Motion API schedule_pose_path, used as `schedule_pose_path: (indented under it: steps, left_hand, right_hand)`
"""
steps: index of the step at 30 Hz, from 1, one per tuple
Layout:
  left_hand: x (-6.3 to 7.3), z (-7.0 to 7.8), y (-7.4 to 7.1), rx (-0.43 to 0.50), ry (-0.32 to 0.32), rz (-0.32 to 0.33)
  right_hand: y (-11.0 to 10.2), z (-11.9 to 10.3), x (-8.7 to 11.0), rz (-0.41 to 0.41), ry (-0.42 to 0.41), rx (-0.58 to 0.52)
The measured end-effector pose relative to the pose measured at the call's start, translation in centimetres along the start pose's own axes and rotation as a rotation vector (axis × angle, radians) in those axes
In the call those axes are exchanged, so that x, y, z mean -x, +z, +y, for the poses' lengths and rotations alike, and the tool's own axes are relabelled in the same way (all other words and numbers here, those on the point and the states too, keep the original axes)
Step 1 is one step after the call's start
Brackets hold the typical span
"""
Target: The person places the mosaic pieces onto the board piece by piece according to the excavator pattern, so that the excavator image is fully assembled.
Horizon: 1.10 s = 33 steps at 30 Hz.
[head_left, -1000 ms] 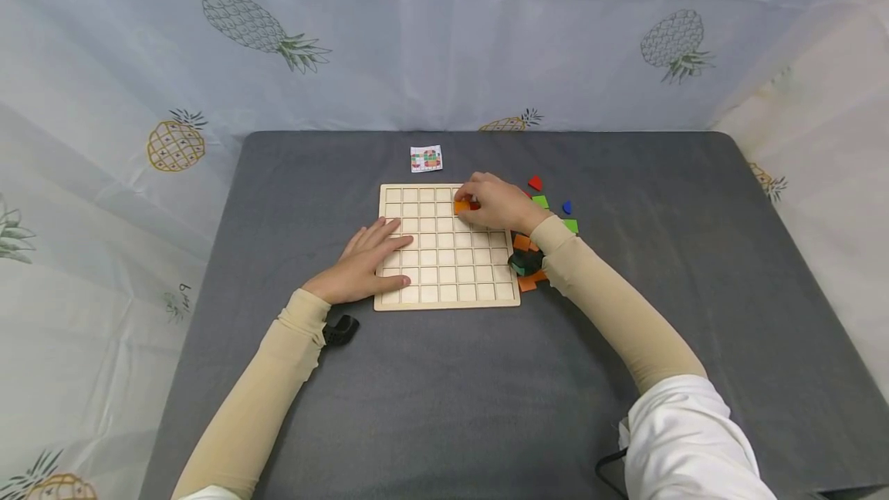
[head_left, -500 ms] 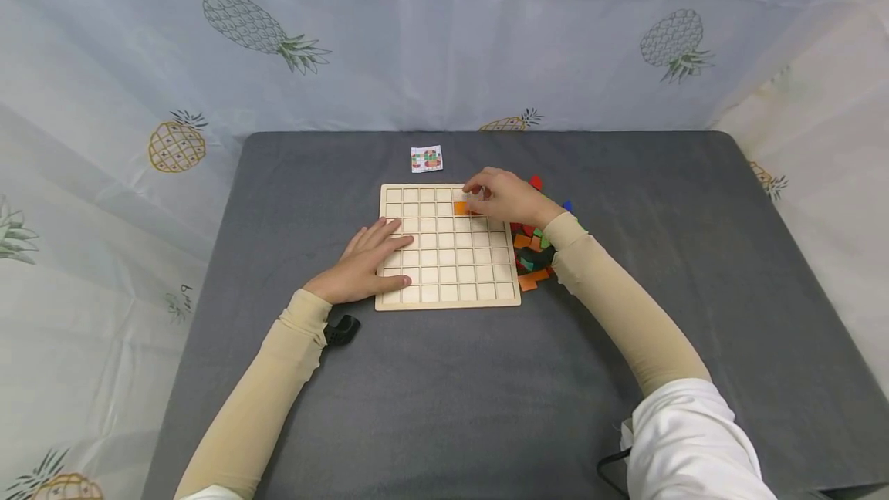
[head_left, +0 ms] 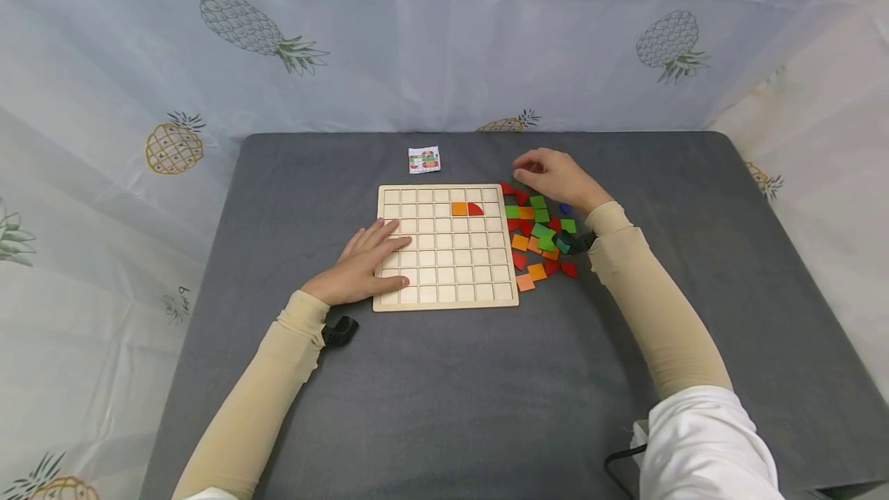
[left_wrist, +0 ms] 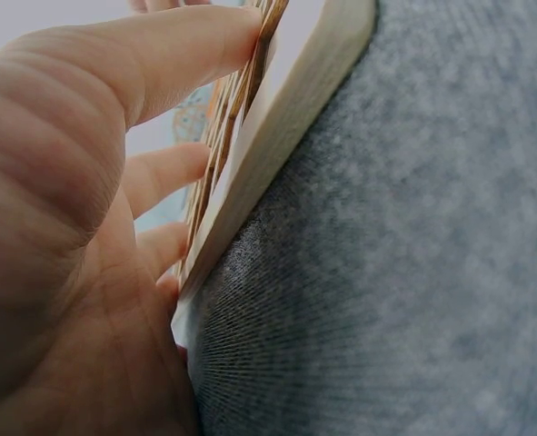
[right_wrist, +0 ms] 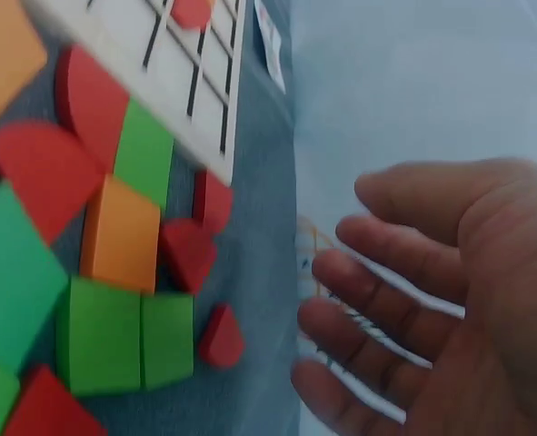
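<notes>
A pale wooden grid board (head_left: 437,259) lies on the grey table. My left hand (head_left: 359,267) rests on its left edge with the fingers spread; in the left wrist view the thumb (left_wrist: 195,45) touches the board's top. An orange square tile (head_left: 459,209) and a red quarter-circle tile (head_left: 475,210) sit side by side in cells of the second row. Beyond the board's upper right corner hovers my right hand (head_left: 561,177), fingers loosely bent, holding nothing. Under and beside it spread loose red, green (right_wrist: 104,336) and orange (right_wrist: 123,232) tiles.
A small printed card (head_left: 424,160) with a coloured grid pattern lies behind the board. One blue tile (head_left: 565,208) is at the right of the loose tiles. A pineapple-print curtain (head_left: 444,60) hangs behind the table's far edge.
My right hand has let go of the tile on the board and moved right and back, off the board. The orange and red tiles are uncovered. My left hand stays in place.
</notes>
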<state>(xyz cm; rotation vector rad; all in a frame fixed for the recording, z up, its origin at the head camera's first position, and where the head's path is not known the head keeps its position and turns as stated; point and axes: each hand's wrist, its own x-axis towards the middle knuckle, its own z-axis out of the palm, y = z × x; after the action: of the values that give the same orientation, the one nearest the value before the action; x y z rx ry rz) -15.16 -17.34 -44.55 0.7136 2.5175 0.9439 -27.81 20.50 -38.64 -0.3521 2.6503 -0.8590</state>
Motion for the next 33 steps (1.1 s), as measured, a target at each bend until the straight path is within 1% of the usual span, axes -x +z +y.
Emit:
schedule_pose_path:
  steps: [4,6,10,18,22,27,33]
  left_hand:
    - [0.0,0.0,0.0,0.003,0.000,-0.001]
    - [0.1,-0.1,0.1,0.003,-0.001,-0.001]
    - [0.1,-0.1,0.1,0.004,-0.001,-0.001]
    - [0.1,-0.1,0.1,-0.002,0.000,0.000]
    - [0.1,-0.1,0.1,0.003,-0.002,0.000]
    - [0.1,-0.1,0.0,0.001,0.003,0.001]
    - [0.0,-0.3,0.1,-0.009,-0.003,0.005]
  right_hand:
    - [-0.4,1.0,-0.1,0.076,0.095,0.033]
    - [-0.5,1.2,0.0,0.098,0.146,0.066]
    - [-0.4,1.6,0.0,0.084,0.218,0.147]
    - [0.8,1.7,-0.5,0.081,0.281,0.318]
    - [1.2,1.5,-0.8,0.081,0.273,0.335]
    - [1.4,1.5,-1.1,0.075,0.234,0.291]
    - [1.7,1.9,-1.4,0.069,0.157,0.247]
